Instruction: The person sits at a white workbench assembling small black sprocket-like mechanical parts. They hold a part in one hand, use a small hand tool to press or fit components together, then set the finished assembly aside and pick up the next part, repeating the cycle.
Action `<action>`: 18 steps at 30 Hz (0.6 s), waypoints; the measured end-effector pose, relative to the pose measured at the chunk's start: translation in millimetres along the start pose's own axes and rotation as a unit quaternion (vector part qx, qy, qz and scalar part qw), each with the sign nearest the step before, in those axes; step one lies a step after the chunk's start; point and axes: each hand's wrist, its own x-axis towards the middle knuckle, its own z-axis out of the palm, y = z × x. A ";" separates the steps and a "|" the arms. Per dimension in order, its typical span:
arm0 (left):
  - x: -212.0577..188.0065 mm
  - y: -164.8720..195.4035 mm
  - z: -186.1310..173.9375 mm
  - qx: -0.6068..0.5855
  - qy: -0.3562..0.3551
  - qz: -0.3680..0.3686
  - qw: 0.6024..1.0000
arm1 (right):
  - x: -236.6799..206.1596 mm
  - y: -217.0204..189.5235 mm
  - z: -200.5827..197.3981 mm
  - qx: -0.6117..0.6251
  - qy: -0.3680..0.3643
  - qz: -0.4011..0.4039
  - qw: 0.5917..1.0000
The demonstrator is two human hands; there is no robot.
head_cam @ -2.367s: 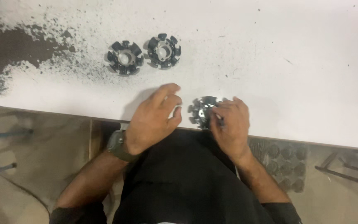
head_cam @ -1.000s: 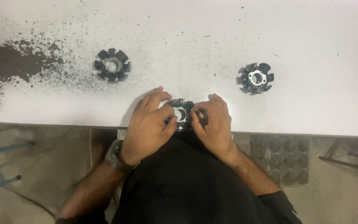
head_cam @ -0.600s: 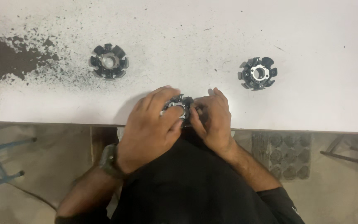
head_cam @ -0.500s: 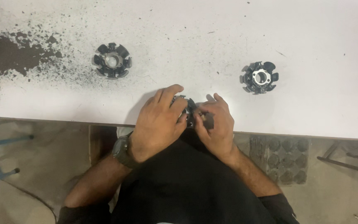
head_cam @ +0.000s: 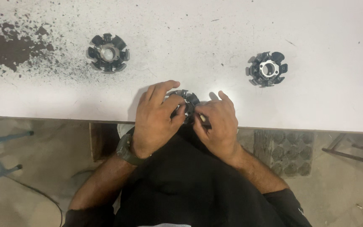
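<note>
Both hands meet at the near edge of the white table [head_cam: 181, 38]. My left hand [head_cam: 158, 120] and my right hand [head_cam: 217, 124] together grip a black round toothed part with a metal hub [head_cam: 186, 101], mostly hidden between the fingers. My right hand also pinches a small pale piece [head_cam: 202, 118] against that part. A dark wristwatch [head_cam: 126, 150] sits on my left wrist.
Two more black toothed parts lie on the table: one at the left [head_cam: 108, 53] beside a dark worn patch [head_cam: 5, 46], one at the right [head_cam: 267, 69]. Below the table edge are a metal frame [head_cam: 1, 147], a studded grey mat [head_cam: 284, 147] and bare floor.
The part in my hands has stayed at the table's near edge while my fingers shifted around it. One toothed part that lay beside the left one earlier now lies at the right.
</note>
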 end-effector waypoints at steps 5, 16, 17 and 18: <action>2.1 0.5 2.1 -0.012 -0.030 0.004 0.999 | 7.3 -1.5 -2.7 0.002 -0.017 0.013 1.000; 0.4 -2.7 23.1 -0.007 0.014 -0.014 1.000 | 7.3 -3.2 -8.4 0.017 -0.018 0.027 0.999; -0.5 -3.8 25.4 -0.004 0.022 -0.008 1.000 | 6.6 -3.2 -8.6 0.020 -0.017 0.027 0.999; -1.3 -4.9 27.5 -0.001 0.031 -0.001 1.000 | 5.9 -3.2 -9.1 0.023 -0.015 0.026 0.999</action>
